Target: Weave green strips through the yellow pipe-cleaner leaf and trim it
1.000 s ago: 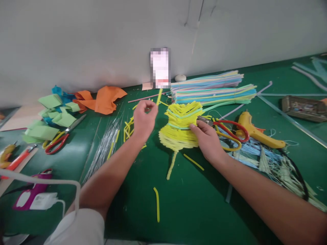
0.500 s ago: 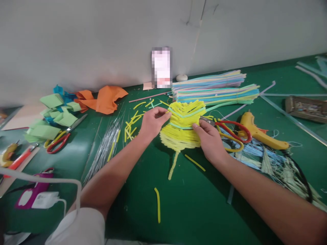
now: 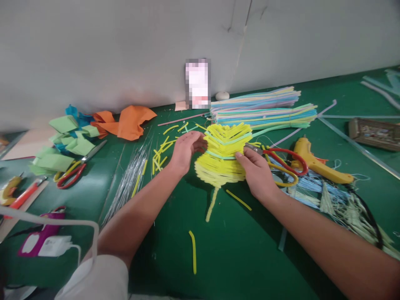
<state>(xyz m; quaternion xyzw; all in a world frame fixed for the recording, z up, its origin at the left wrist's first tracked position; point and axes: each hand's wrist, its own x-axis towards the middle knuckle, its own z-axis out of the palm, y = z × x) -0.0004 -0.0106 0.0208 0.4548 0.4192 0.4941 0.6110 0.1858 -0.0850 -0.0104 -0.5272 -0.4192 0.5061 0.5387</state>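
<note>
leaf [image 3: 221,156], edges held between both hands (yellow, mostly).

Soft, dull light; pale sheen on tabletop [image 3: 99,177], left; phone [image 3: 197,83] pixelated; edges stretched.

Tips of the right scissors [image 3: 289,152] hidden, phone screen [image 3: 198,82] blurred

Your left hand [image 3: 184,151] curves at the left edge of the yellow leaf shape [image 3: 225,154], and your right hand [image 3: 258,168] grips its right edge, beside the red-and-yellow scissors handles [image 3: 286,160]; a glue gun [image 3: 315,162] lies farther right, a pixelated upright screen [image 3: 198,83] behind
</note>
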